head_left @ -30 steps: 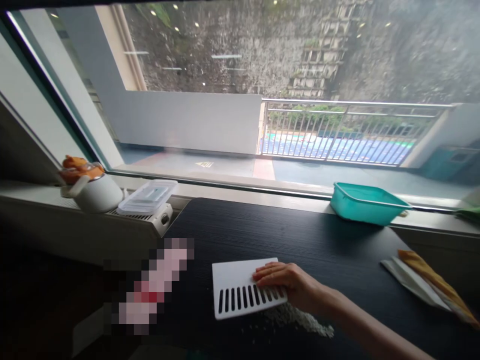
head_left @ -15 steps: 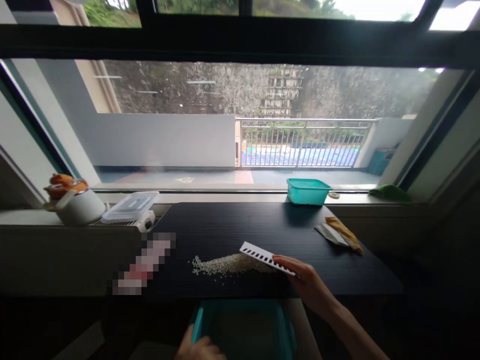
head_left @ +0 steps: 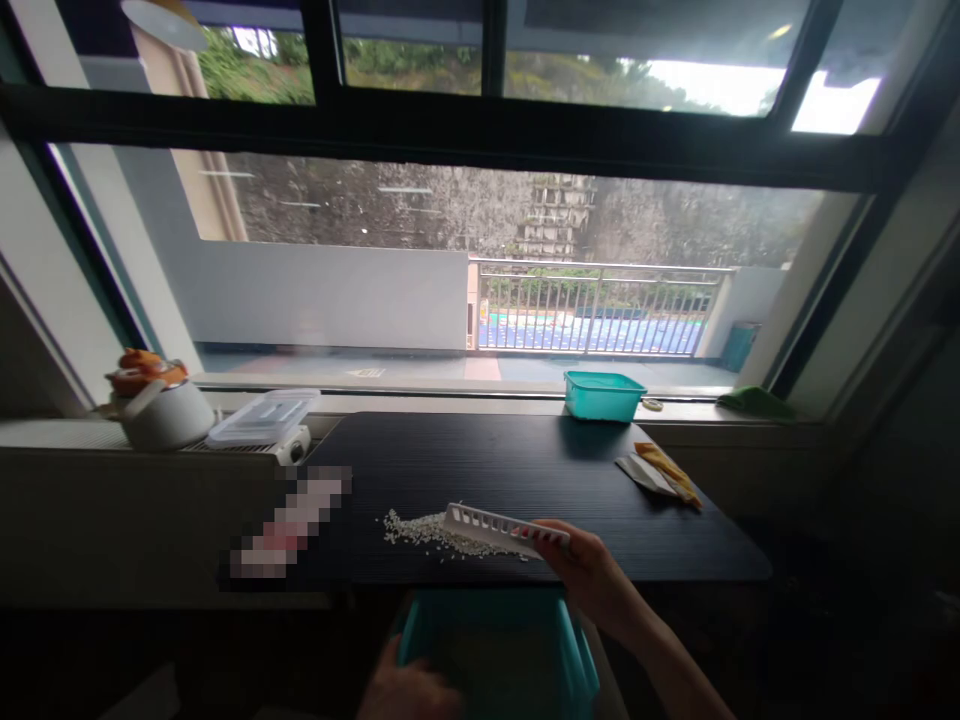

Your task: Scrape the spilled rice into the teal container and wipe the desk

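My right hand [head_left: 589,575] grips a white slotted plastic board [head_left: 504,528], held on edge against a heap of white rice grains [head_left: 420,531] near the front edge of the black table [head_left: 525,470]. Below that edge my left hand [head_left: 409,688] holds the rim of a teal plastic bin [head_left: 499,650], fingers curled over its near left side. The board stands between my right hand and the rice, partly hiding the grains behind it.
A second teal bin [head_left: 604,394] sits on the window sill at the back. A folded paper and a yellow-orange wrapper [head_left: 664,468] lie at the table's right. At the left stand a white pot [head_left: 157,410], a clear lidded box [head_left: 262,415] and a blurred object [head_left: 289,525].
The view pulled back from the table. The board tipped from flat onto its edge and swept left toward the table's front edge, pushing the rice. My left hand came up with the teal bin below.
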`<state>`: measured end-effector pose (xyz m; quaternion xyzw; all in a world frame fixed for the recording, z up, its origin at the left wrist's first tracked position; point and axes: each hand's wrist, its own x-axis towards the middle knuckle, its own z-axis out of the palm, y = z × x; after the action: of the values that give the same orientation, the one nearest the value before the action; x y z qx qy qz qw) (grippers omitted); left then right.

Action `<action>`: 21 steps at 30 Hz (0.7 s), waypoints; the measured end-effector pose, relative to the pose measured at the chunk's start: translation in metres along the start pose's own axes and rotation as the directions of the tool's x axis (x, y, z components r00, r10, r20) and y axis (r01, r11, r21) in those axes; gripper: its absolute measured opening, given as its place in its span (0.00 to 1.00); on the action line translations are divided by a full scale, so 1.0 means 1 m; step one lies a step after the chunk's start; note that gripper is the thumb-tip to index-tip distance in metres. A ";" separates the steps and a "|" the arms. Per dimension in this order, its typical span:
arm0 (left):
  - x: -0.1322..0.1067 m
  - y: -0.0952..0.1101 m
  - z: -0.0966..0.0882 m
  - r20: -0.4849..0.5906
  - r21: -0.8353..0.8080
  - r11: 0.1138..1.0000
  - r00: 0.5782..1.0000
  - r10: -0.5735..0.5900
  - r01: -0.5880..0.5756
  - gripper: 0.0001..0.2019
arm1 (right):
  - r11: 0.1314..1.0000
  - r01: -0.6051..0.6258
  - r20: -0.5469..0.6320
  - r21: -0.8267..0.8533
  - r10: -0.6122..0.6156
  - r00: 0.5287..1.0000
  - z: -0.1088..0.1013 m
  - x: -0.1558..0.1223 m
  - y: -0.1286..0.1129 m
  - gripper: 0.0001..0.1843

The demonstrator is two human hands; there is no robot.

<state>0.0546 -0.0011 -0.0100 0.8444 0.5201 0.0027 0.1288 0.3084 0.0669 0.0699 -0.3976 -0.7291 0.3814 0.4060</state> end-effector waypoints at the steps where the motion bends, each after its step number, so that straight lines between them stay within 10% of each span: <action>1: -0.002 0.001 -0.004 0.014 0.008 1.000 1.000 0.000 0.000 0.08 | 1.000 -0.002 0.023 -0.007 0.002 1.000 0.002 0.001 -0.001 0.19; 8: -0.016 0.010 -0.038 0.113 0.080 0.996 0.993 -0.034 0.025 0.08 | 0.998 -0.051 0.110 0.044 0.046 0.993 0.011 -0.010 -0.018 0.21; 21: -0.024 0.012 -0.045 0.111 0.113 0.992 0.991 -0.070 0.057 0.06 | 0.997 -0.006 0.101 0.081 -0.002 0.995 0.019 -0.010 -0.009 0.25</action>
<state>0.0475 -0.0179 0.0392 0.8320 0.5377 -0.0784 0.1120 0.2926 0.0496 0.0677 -0.3617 -0.7323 0.4306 0.3841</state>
